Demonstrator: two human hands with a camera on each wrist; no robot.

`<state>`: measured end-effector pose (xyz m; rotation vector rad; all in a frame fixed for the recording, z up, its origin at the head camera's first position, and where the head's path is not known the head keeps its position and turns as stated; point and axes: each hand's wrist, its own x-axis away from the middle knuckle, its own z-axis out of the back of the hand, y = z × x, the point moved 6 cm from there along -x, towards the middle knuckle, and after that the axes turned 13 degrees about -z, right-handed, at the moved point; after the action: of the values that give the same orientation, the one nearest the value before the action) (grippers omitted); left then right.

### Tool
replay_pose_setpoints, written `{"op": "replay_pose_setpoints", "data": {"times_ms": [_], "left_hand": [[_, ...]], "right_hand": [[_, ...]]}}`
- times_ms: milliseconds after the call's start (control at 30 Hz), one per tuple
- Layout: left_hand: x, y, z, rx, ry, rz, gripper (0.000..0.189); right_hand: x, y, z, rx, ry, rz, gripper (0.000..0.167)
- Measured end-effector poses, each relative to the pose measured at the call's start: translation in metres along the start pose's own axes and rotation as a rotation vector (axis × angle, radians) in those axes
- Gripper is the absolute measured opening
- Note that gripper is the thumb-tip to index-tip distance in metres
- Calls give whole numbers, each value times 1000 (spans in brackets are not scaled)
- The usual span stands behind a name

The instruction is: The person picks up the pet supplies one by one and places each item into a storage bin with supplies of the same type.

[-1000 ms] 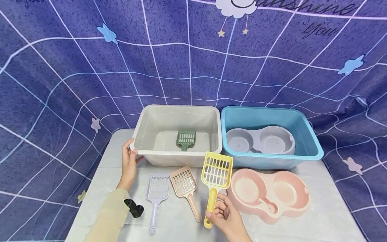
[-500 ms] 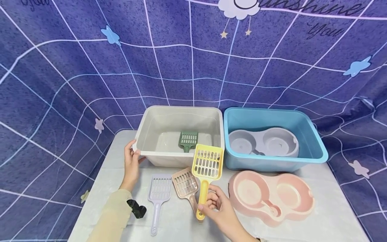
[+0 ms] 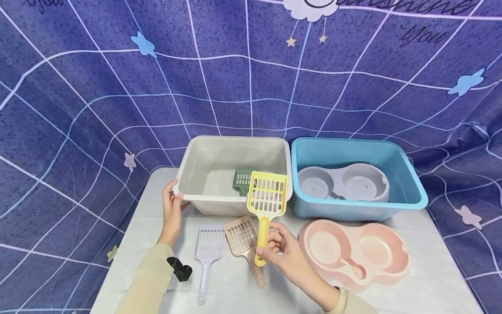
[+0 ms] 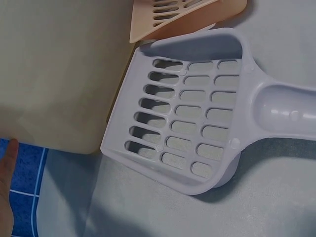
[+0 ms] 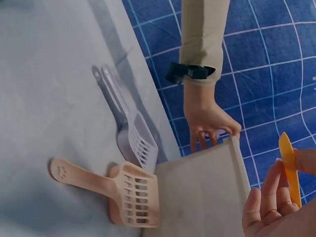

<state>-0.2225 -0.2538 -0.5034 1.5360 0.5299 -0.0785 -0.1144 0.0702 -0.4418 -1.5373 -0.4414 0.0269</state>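
Note:
My right hand [image 3: 289,253] pinches the handle of a yellow litter scoop [image 3: 268,194] between thumb and fingers. The scoop is raised, its slotted head overlapping the front right rim of the grey litter box [image 3: 223,198] in the head view. At that box's front left corner my left hand [image 3: 172,216] grips the rim, fingers curled under it, as the right wrist view shows. Inside the box lies a green scoop [image 3: 241,179], partly covered by the yellow one. On the table in front are a lavender scoop [image 4: 190,111] and a beige scoop [image 5: 136,192].
Right of the grey box stands a blue litter box [image 3: 353,211] holding a grey double bowl [image 3: 337,181]. A pink double bowl [image 3: 351,248] sits on the table [image 3: 176,301] before it. Blue patterned cloth [image 3: 219,78] hangs behind and at the sides.
My right hand has carried the yellow scoop up and leftward, from beside the beige scoop to over the grey box's front rim. My left hand keeps its hold on the corner.

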Motion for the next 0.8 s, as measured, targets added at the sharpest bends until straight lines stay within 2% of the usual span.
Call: {"op": "replay_pose_setpoints", "data": {"times_ms": [233, 467, 800], "left_hand": [[0, 0, 0, 1, 12, 0, 46], [1, 1, -1, -1, 11, -6, 46], [1, 1, -2, -12, 9, -9, 45]], "right_hand": [[-9, -16, 3, 56, -4, 42, 65], [-14, -29, -1, 90, -37, 44, 67], [-22, -49, -3, 139, -21, 61, 64]]}}
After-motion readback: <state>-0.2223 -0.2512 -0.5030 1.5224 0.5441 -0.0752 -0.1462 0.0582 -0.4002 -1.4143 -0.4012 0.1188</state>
